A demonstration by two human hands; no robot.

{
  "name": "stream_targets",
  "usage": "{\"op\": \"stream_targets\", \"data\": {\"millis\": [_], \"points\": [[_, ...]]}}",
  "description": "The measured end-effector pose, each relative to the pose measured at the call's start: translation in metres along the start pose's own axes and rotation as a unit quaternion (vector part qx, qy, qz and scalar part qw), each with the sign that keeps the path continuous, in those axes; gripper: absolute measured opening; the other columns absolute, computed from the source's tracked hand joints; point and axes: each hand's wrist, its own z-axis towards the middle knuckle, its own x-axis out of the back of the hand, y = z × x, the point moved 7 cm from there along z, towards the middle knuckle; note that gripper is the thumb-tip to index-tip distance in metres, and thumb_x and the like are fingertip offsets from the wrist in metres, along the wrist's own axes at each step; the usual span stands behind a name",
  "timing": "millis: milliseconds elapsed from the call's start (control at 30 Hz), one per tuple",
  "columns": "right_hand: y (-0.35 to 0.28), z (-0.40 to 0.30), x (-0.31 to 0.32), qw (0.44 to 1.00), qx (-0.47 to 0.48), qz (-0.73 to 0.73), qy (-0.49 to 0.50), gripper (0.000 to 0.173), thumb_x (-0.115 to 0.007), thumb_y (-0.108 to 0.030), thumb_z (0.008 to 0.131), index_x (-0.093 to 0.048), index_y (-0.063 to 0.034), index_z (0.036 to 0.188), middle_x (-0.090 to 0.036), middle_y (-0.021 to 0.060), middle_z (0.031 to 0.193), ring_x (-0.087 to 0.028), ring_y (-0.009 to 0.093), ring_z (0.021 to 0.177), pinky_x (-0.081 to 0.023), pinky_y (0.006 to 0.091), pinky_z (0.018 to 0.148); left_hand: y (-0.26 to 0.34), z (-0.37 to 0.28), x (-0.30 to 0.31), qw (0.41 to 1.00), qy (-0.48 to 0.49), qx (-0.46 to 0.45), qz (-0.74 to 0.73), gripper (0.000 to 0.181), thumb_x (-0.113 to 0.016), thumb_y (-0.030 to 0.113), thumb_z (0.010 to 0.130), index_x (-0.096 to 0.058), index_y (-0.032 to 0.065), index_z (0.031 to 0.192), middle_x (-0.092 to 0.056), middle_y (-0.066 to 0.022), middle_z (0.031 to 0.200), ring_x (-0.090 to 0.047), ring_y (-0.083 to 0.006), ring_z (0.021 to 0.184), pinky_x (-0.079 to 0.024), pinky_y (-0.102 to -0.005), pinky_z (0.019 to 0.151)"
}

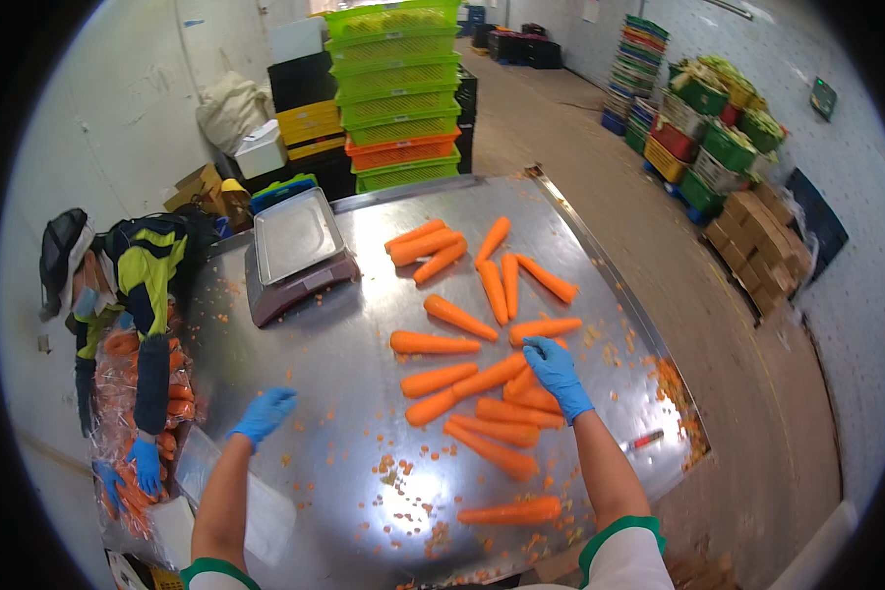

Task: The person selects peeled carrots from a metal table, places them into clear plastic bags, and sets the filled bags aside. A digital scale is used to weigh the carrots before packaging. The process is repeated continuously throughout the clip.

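Observation:
My left hand (pixel 267 415), in a blue glove, holds nothing above the steel table (pixel 317 369), its fingers loosely extended. In a matching glove, my right hand (pixel 557 372) reaches over a cluster of peeled carrots (pixel 490 375). Its bent fingers are at the carrot ends, and whether they grip one is hidden. More carrots fan out behind it, with a group of three (pixel 428 249) farther back. A single carrot (pixel 512 510) lies near the front edge. Right of my right forearm rests a knife with a red handle (pixel 645 440).
A scale with a metal tray (pixel 299 236) stands at the back left. Clear plastic bags (pixel 269 516) lie by my left forearm. At left, a co-worker (pixel 136 287) bends over bagged carrots (pixel 181 391). Carrot trimmings (pixel 675 391) line the right edge. Green crates (pixel 398 96) rise behind.

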Motion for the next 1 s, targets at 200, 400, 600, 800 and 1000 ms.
{"op": "stream_targets", "data": {"millis": [200,400,600,800,1000], "points": [[-0.038,0.144,-0.062,0.985,0.156,-0.059,-0.043,0.042,-0.064,-0.029,0.081,-0.06,-0.0101,0.118,-0.061,0.0141,0.105,-0.056,0.031,0.097,-0.045,0.0405,0.087,0.062,0.067,-0.11,0.975,0.054,-0.076,0.203,0.05,-0.06,0.034,0.084,-0.051,0.0076,0.126,-0.046,-0.021,0.129,-0.046,-0.0377,0.117,-0.038,-0.0429,0.099],[-0.043,0.322,-0.168,0.956,0.238,-0.153,-0.075,0.052,-0.062,-0.044,0.08,-0.059,-0.0124,0.121,-0.059,0.0159,0.119,-0.052,0.035,0.11,-0.041,0.0418,0.098,0.048,0.07,-0.164,0.929,0.205,-0.091,0.293,0.055,-0.062,0.038,0.08,-0.052,0.0114,0.128,-0.04,-0.0232,0.133,-0.038,-0.0415,0.122,-0.029,-0.0504,0.102],[0.004,0.402,-0.254,0.951,0.085,-0.213,-0.209,0.066,-0.065,-0.058,0.073,-0.056,-0.0215,0.128,-0.053,0.0163,0.129,-0.049,0.035,0.119,-0.04,0.0418,0.102,0.051,0.066,-0.156,0.948,0.172,-0.072,0.257,0.057,-0.065,0.034,0.079,-0.051,0.0116,0.13,-0.04,-0.0224,0.135,-0.039,-0.0415,0.122,-0.03,-0.0502,0.103],[0.01,0.335,-0.24,0.922,0.055,-0.24,-0.299,0.068,-0.064,-0.06,0.071,-0.055,-0.0251,0.129,-0.05,0.0198,0.13,-0.049,0.04,0.118,-0.04,0.0439,0.101,0.056,0.07,-0.15,0.951,0.168,-0.078,0.247,0.059,-0.068,0.033,0.077,-0.051,0.0094,0.129,-0.043,-0.0222,0.132,-0.04,-0.0392,0.121,-0.032,-0.046,0.102],[-0.007,0.198,-0.208,0.929,-0.021,-0.18,-0.324,0.055,-0.055,-0.052,0.081,-0.051,-0.0291,0.131,-0.042,0.0174,0.135,-0.037,0.041,0.126,-0.037,0.0605,0.097,0.156,0.131,-0.124,0.972,0.179,-0.136,0.065,0.087,-0.075,0.044,0.071,-0.038,0.0039,0.139,-0.034,-0.023,0.142,-0.034,-0.038,0.13,-0.028,-0.0447,0.108]]}}
